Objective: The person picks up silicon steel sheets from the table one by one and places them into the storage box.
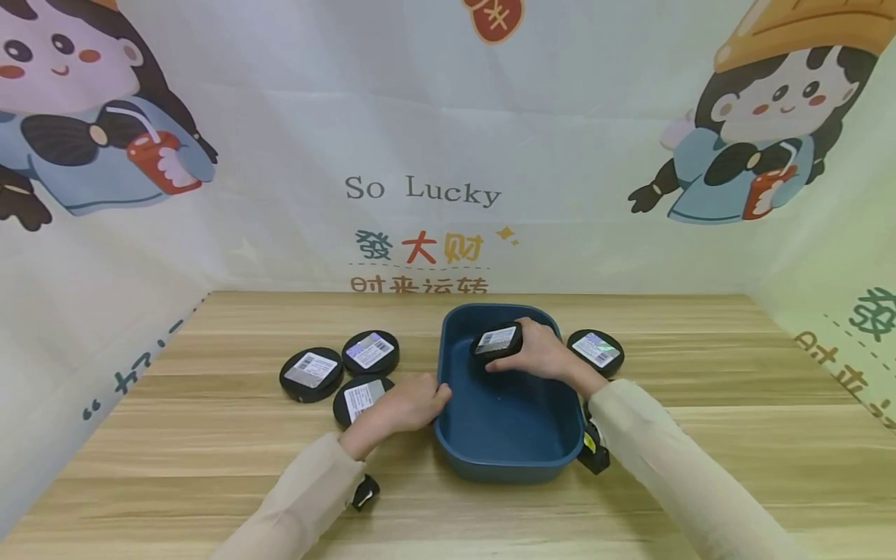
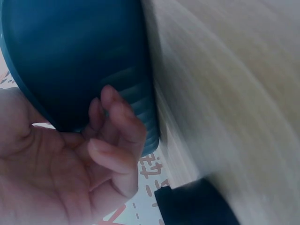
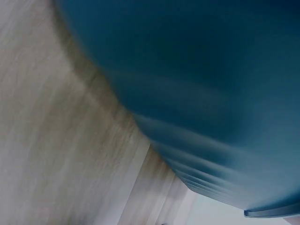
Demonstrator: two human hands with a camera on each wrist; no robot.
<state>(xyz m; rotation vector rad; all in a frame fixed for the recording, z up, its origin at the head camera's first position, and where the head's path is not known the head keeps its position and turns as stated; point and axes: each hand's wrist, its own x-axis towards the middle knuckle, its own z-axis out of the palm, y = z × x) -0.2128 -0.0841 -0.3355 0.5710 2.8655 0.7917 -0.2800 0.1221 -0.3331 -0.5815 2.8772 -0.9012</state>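
A dark blue plastic bin (image 1: 509, 424) with rounded corners stands on the wooden table. My left hand (image 1: 414, 403) grips its left rim; in the left wrist view the fingers (image 2: 123, 119) curl by the bin's ribbed outer wall. Over the bin's far half, my right hand (image 1: 537, 354) holds a black round disc (image 1: 495, 340) by its edge, labelled face up. In the right wrist view the bin's outer wall (image 3: 197, 93) fills much of the picture, and the right hand is hidden behind it.
Left of the bin lie three similar black discs, the far one (image 1: 371, 352), the leftmost (image 1: 311, 374) and one partly behind my left hand (image 1: 360, 398). Another disc (image 1: 595, 353) lies right of the bin. A patterned cloth (image 1: 560, 155) hangs behind the table (image 1: 140, 482).
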